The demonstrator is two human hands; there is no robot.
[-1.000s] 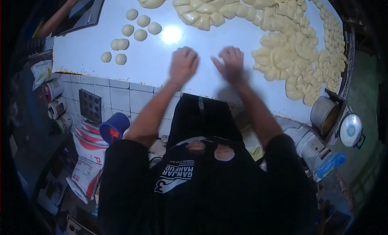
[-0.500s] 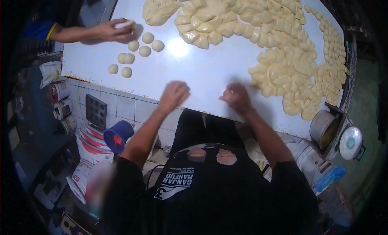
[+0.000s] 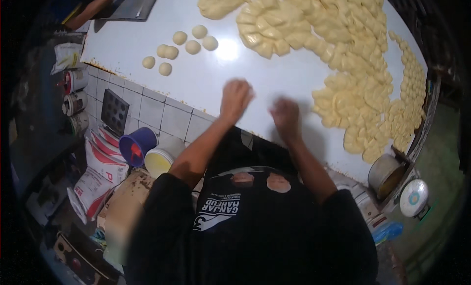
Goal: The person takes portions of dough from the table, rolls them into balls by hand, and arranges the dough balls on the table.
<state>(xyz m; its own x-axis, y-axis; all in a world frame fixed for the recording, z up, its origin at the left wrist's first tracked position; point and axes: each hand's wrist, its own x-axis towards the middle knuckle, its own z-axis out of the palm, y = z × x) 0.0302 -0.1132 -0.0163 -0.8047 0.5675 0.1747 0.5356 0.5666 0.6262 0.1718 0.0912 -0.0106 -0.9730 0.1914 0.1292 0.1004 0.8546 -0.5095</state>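
Note:
Over the white tabletop point(image 3: 196, 84), my left hand point(image 3: 236, 99) is curled closed, its palm side turned down. To its right my right hand point(image 3: 285, 116) is also curled, its fingers blurred by motion. Whatever lies under or inside either hand is hidden. Several smooth round dough balls point(image 3: 193, 47) rest beyond and left of my left hand, two of them touching. A large mass of cut, pale yellow dough pieces point(image 3: 351, 101) spreads from the far side to the right, close to my right hand.
A person's arm point(image 3: 93, 9) reaches to a metal tray point(image 3: 130, 8) at the far left. Below the table's left edge stand a blue bucket point(image 3: 131, 146), a pale bucket point(image 3: 164, 155) and flour sacks point(image 3: 100, 172). A metal pot point(image 3: 383, 173) sits by the right corner.
The view has shifted. My hands have come closer together, both still curled. The other person's hand, earlier holding a white ball beside the dough balls, has withdrawn toward the tray.

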